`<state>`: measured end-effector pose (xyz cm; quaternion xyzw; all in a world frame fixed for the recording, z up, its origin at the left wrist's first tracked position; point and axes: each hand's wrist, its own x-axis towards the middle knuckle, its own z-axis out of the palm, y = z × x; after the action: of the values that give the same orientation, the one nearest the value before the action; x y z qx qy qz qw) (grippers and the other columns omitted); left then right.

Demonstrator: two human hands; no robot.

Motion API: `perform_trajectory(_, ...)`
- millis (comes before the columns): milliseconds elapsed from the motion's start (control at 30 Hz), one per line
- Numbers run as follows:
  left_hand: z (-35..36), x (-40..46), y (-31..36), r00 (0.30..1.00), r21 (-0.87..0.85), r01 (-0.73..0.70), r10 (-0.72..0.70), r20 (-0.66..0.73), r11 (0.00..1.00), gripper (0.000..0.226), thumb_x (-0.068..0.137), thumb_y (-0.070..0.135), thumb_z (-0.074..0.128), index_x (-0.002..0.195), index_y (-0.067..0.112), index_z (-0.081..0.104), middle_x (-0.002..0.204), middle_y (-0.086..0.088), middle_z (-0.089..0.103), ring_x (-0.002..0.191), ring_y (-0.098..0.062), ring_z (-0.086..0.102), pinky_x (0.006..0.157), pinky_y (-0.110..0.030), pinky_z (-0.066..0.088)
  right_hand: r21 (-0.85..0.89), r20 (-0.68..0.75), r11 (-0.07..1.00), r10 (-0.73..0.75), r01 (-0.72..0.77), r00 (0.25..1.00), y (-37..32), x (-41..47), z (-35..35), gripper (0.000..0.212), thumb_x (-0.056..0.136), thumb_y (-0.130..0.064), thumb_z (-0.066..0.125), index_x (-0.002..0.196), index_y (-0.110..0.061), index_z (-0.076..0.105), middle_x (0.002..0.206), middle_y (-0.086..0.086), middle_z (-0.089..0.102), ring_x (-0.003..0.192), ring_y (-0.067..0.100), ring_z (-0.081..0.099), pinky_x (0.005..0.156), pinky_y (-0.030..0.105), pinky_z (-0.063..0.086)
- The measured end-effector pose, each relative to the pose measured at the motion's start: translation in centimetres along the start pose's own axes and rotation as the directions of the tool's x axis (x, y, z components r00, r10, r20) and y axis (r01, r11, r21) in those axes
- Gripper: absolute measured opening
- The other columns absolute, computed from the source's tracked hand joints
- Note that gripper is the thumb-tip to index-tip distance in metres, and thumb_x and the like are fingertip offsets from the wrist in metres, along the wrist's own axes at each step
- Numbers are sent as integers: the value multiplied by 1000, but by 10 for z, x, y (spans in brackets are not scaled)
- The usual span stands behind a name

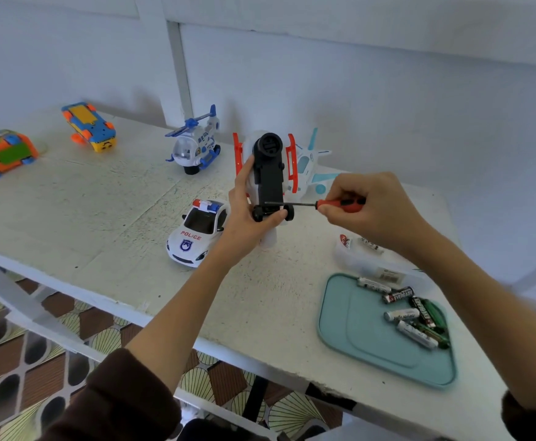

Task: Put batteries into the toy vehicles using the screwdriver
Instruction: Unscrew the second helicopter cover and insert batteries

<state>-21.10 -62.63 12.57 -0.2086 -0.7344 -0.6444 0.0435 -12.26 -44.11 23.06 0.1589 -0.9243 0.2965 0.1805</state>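
My left hand (247, 205) grips a white toy helicopter with red skids (268, 167), turned so its black underside faces me, above the table. My right hand (365, 208) holds a red-and-black screwdriver (317, 204) by the handle. Its shaft lies level and its tip touches the black underside near the small wheels. Several AA batteries (413, 310) lie in a teal tray (362, 338) at the front right.
On the white table (101, 211) stand a police car (196, 232), a blue-and-white helicopter (195, 143), a white-and-blue plane (311, 163) behind the held toy, and two orange toys (90, 127) (0, 152) upside down at the left. A clear plastic box (371, 256) sits behind the tray.
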Motion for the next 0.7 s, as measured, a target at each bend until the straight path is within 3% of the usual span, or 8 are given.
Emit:
perform_trajectory(333, 0, -1, -1, 1000, -4, 9, -9, -12, 1000, 99, 67, 37, 76, 143, 55, 16, 149, 12, 25, 134, -29, 39, 107, -54, 39, -195, 26, 981, 7, -2, 1000, -4, 3, 7, 18, 77, -19, 67, 63, -13, 58, 49, -11, 44, 47, 3, 38, 51, 17, 27)
perform_trajectory(500, 1, 0, -3, 1000, -4, 1, -1, -14, 1000, 100, 66, 36, 76, 143, 57, 15, 149, 12, 26, 131, -35, 42, 105, -54, 41, -265, 33, 964, 5, 4, 999, -11, 2, 6, 18, 77, -19, 65, 62, -14, 55, 49, -9, 43, 47, 4, 36, 50, 18, 24)
perform_trajectory(600, 3, -1, -3, 1000, -26, -15, 14, -18, 1000, 99, 67, 32, 76, 143, 55, 17, 148, 12, 25, 135, -30, 39, 106, -54, 40, -304, 46, 952, -12, 25, 999, -17, 2, 5, 20, 77, -18, 63, 62, -17, 50, 49, -9, 41, 48, 2, 34, 50, 18, 22)
perform_trajectory(700, 4, -1, -2, 999, -20, -21, 20, -27, 1000, 98, 69, 31, 74, 145, 52, 17, 146, 9, 26, 137, -24, 35, 108, -53, 38, -296, 10, 953, -69, 69, 998, -23, 6, 3, 11, 75, -12, 63, 65, -14, 58, 60, -6, 48, 53, 7, 39, 53, 20, 27)
